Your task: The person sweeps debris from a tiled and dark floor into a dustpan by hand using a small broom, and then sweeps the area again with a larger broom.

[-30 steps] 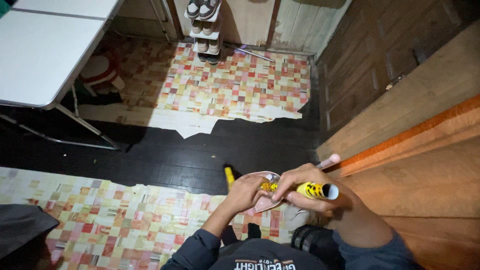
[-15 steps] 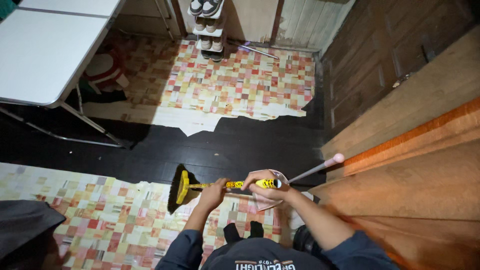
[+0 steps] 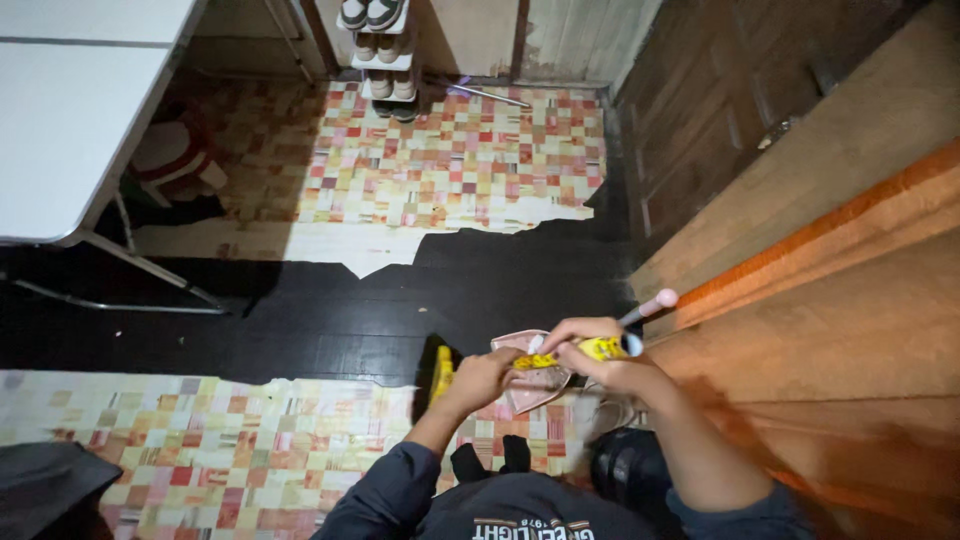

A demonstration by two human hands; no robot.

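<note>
From the head camera, the broom (image 3: pixel 440 368) is mostly hidden: only its yellow head edge and the yellow, black-spotted handle show between the hands, and the pink dustpan (image 3: pixel 527 380) lies half covered beneath them, its long handle ending in a pink knob. The left hand (image 3: pixel 487 377) is closed low on the one broom handle, the right hand (image 3: pixel 590 350) wrapped round its top end. Below lie black floorboards (image 3: pixel 330 310) and torn checkered vinyl (image 3: pixel 200 440), with one white folding table (image 3: pixel 70 130) and a shoe rack (image 3: pixel 385 50) cut off at the top.

The person wears a dark blue long-sleeved top with sleeves pushed up and printed lettering.
</note>
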